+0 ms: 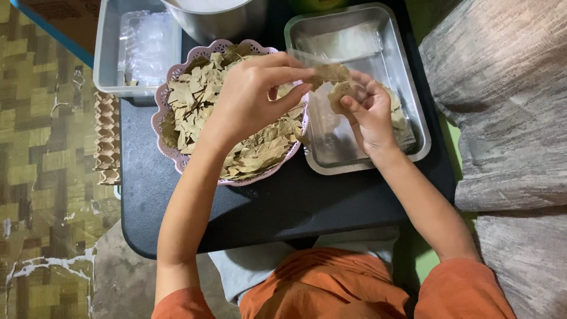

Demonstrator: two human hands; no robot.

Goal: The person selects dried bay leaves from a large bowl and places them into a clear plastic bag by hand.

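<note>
Black table point(266, 212) over patterned floor; pink scalloped basket point(168, 147) heaped with dried leaves point(201, 100); left hand point(251, 94) pinches one leaf point(331, 72) above steel tray point(413, 118); right hand point(369, 115) grips clear bag point(331, 94), leaves inside.

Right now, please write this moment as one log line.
left hand: pinches dried leaf | right hand: holds clear bag | below: pink basket, steel tray
</note>
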